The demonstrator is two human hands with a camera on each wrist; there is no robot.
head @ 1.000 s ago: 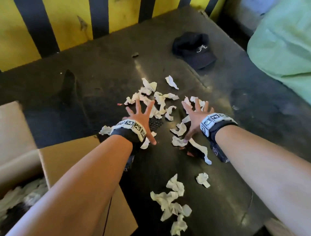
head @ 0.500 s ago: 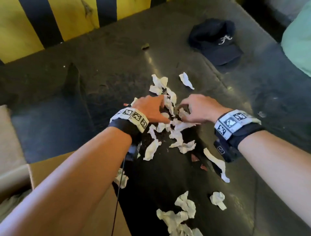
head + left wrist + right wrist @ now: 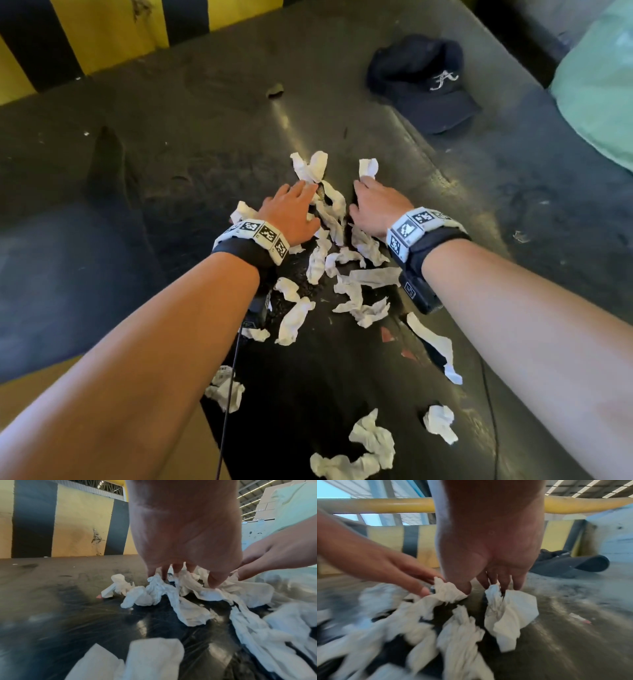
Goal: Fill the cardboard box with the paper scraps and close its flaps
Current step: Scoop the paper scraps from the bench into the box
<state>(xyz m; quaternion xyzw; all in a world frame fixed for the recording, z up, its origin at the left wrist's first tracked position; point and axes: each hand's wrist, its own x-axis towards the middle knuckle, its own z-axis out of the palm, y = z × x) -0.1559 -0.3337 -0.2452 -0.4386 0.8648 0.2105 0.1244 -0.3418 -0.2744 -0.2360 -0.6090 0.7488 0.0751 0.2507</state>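
White crumpled paper scraps (image 3: 342, 260) lie strewn over the dark floor (image 3: 171, 192), several of them between and beneath my wrists. My left hand (image 3: 294, 205) reaches forward with straight fingers resting on the far scraps (image 3: 308, 166). Its fingertips (image 3: 187, 569) press down into the paper (image 3: 161, 588). My right hand (image 3: 370, 198) lies beside it, fingers extended, touching a scrap (image 3: 368, 167); its fingers (image 3: 482, 580) meet a crumpled piece (image 3: 510, 612). Only a tan flap of the cardboard box (image 3: 30, 390) shows under my left arm, with the inside hidden.
A black cap (image 3: 424, 82) lies far right and a pale green bag (image 3: 599, 85) beyond it. A yellow and black striped barrier (image 3: 102, 31) closes the back. More scraps (image 3: 370, 442) and a long strip (image 3: 431, 339) lie nearer me. A thin cable (image 3: 229, 394) hangs from my left wrist.
Half a second ago both hands were curled over the middle of the pile. They have since straightened and reached farther forward onto the far scraps, leaving the bunched paper under my wrists.
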